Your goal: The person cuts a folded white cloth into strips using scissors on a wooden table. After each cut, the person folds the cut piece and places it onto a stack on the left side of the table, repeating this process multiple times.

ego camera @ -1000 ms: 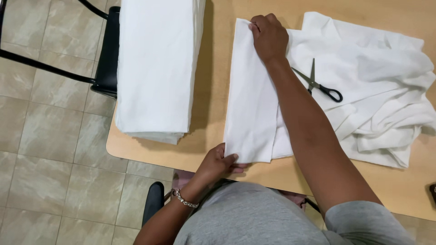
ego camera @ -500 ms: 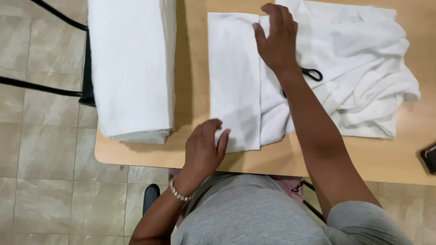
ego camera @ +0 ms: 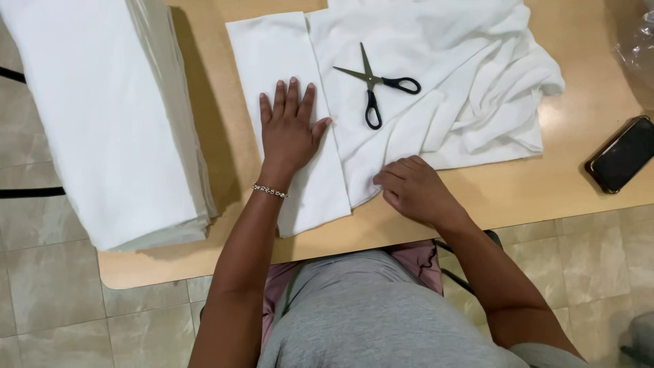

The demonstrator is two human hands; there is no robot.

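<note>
Folded white cloth (ego camera: 300,184) under a flat hand

It runs long, away from the person. The left hand (ego camera: 289,129) presses it, fingers spread flat; the right hand (ego camera: 412,191), fingers curled, pinches the loose white cloth (ego camera: 443,88) beside it.

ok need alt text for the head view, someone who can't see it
Seen from above, a person's left hand presses flat on a folded white cloth on a wooden table, while the right hand touches loose white fabric bearing black-handled scissors. A white fabric stack lies left, a phone right.

A white folded cloth (ego camera: 289,116) lies flat as a long rectangle on the table. Just beside it, overlapping its right edge, a white loose cloth (ego camera: 449,95) lies rumpled.
</note>
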